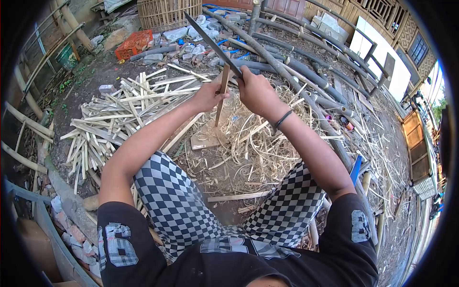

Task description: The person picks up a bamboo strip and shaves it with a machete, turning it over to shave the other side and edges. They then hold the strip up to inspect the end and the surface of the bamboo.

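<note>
My left hand (pixel 210 96) is closed around a thin brown wooden strip (pixel 219 107), which stands nearly upright with its lower end near a small wooden block (pixel 204 138) on the ground. Just to the right, my right hand (pixel 258 92) grips the handle of a long dark-bladed knife (pixel 210 42). The blade slants up and to the left, passing close to the top of the strip; whether they touch I cannot tell. Curled shavings (pixel 253 138) lie on the ground below both hands.
A pile of split sticks (pixel 110 115) lies at the left. Long poles (pixel 306 71) stretch across the back right. Behind are an orange crate (pixel 134 44) and a woven basket (pixel 167 13). A blue tool (pixel 355 170) lies beside my right elbow.
</note>
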Demonstrator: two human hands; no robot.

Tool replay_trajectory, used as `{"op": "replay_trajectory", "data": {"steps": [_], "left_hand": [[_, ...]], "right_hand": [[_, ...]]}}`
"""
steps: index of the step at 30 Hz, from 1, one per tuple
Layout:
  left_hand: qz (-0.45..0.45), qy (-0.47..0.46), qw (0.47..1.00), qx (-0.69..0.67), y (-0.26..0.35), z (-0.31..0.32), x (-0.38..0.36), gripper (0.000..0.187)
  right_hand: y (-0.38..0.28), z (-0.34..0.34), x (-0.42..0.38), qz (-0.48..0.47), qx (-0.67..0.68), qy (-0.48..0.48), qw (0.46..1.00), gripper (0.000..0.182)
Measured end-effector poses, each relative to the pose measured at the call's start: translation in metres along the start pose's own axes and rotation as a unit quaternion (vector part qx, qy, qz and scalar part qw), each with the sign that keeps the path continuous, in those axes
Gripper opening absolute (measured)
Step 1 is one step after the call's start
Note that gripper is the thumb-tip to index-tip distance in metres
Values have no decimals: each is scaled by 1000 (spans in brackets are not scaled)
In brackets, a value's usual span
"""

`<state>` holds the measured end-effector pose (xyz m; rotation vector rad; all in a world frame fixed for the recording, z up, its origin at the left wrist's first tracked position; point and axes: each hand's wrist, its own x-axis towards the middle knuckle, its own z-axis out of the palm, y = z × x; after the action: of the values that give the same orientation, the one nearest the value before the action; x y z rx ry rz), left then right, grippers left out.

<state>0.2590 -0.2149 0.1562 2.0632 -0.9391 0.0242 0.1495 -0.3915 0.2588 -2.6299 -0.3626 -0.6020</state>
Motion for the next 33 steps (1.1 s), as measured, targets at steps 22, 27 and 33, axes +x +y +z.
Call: {"op": "replay_trajectory", "data": {"steps": [22, 27, 33], "left_hand": [[-56, 39, 994, 89, -5, -11, 2, 24], [-46, 17, 997, 61, -13, -18, 1, 23], [-26, 66, 995, 70, -24, -11, 7, 31]], "right_hand": [[-15, 17, 11, 41, -44, -22, 998, 22], [0, 18, 28, 21, 91, -118, 989, 31], [0, 20, 31, 34, -25, -63, 997, 31]]}}
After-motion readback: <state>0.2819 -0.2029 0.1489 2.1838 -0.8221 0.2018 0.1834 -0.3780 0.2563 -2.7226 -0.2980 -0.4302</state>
